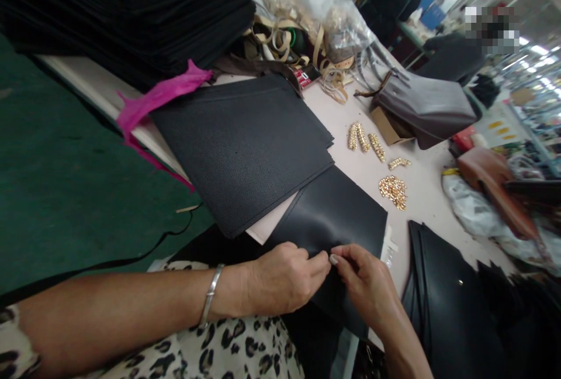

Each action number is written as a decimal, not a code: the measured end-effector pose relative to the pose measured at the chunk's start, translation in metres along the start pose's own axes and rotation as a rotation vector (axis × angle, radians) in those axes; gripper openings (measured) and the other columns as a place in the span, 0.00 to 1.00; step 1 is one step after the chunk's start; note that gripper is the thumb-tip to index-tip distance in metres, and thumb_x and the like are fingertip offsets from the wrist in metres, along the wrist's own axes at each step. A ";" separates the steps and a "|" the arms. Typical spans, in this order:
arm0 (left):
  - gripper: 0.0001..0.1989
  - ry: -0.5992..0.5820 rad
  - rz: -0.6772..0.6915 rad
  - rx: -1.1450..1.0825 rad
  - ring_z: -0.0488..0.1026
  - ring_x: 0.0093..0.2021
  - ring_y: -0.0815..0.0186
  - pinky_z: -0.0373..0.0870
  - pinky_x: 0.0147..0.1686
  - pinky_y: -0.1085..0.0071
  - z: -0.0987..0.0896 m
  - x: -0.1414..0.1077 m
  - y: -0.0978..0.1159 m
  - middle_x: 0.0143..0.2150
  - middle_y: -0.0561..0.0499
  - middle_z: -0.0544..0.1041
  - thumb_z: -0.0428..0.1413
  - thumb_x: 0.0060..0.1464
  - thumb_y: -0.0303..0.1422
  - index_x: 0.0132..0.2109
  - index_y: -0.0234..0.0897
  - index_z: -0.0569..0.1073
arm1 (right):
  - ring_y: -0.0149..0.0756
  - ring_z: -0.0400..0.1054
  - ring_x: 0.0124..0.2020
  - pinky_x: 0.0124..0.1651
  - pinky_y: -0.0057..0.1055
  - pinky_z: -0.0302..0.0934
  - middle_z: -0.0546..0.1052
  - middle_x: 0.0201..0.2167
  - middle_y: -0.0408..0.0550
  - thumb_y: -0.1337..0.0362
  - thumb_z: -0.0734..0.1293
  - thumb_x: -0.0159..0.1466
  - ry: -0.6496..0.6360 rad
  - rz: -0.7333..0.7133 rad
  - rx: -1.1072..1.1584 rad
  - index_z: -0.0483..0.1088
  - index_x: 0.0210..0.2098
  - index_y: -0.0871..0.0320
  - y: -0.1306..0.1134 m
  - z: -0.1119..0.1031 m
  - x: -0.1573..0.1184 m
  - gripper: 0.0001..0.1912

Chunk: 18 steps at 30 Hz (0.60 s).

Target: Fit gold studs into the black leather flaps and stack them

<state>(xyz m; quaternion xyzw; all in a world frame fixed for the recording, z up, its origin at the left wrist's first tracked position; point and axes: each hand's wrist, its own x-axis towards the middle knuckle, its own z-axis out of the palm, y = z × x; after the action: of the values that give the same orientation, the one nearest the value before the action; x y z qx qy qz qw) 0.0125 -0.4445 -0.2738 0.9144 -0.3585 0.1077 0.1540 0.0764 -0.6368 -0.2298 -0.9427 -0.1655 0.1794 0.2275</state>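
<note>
Over a smooth black leather panel (337,209) near the table's front edge, my two hands meet at the fingertips. My left hand (287,276) is closed, its thumb and fingers pinched on something too small to make out. My right hand (366,276) also pinches at the same spot, thumb against forefinger; what lies between is hidden. Left of the hands, a stack of grained black leather panels (245,145) partly covers the smooth panel. Several bundles of gold chain (360,136) and a loose gold pile (393,192) lie beyond the hands.
A tall black stack (131,16) stands at the upper left, with pink cloth (162,95) beside it. Black pieces (456,303) lie at the right. Farther back are a grey bag (425,101), a brown bag (499,192), plastic bags (346,28) and beige straps (280,37).
</note>
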 end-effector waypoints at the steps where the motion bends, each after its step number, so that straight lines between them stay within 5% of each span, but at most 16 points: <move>1: 0.21 0.000 -0.002 -0.005 0.72 0.31 0.63 0.65 0.25 0.64 0.000 0.000 0.000 0.54 0.39 0.75 0.50 0.62 0.32 0.59 0.26 0.69 | 0.40 0.74 0.34 0.39 0.33 0.64 0.81 0.32 0.46 0.59 0.63 0.66 -0.003 -0.009 -0.007 0.76 0.38 0.54 0.000 0.000 0.001 0.10; 10: 0.20 0.026 -0.010 -0.017 0.70 0.29 0.64 0.62 0.23 0.64 0.003 0.000 0.000 0.53 0.39 0.76 0.49 0.62 0.30 0.59 0.26 0.69 | 0.36 0.73 0.32 0.35 0.30 0.61 0.79 0.30 0.44 0.61 0.63 0.66 -0.113 -0.058 0.019 0.77 0.35 0.53 -0.003 -0.013 0.010 0.10; 18: 0.20 0.018 -0.016 -0.044 0.68 0.28 0.65 0.63 0.22 0.64 0.002 0.001 -0.001 0.55 0.42 0.75 0.45 0.65 0.29 0.59 0.26 0.70 | 0.34 0.69 0.26 0.30 0.29 0.59 0.76 0.24 0.42 0.61 0.64 0.64 -0.298 0.074 0.058 0.73 0.31 0.54 -0.001 -0.020 0.027 0.08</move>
<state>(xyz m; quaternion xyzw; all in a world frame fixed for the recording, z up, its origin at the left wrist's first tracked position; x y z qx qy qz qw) 0.0142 -0.4456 -0.2752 0.9127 -0.3519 0.1068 0.1781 0.1083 -0.6324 -0.2197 -0.9041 -0.1574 0.3301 0.2210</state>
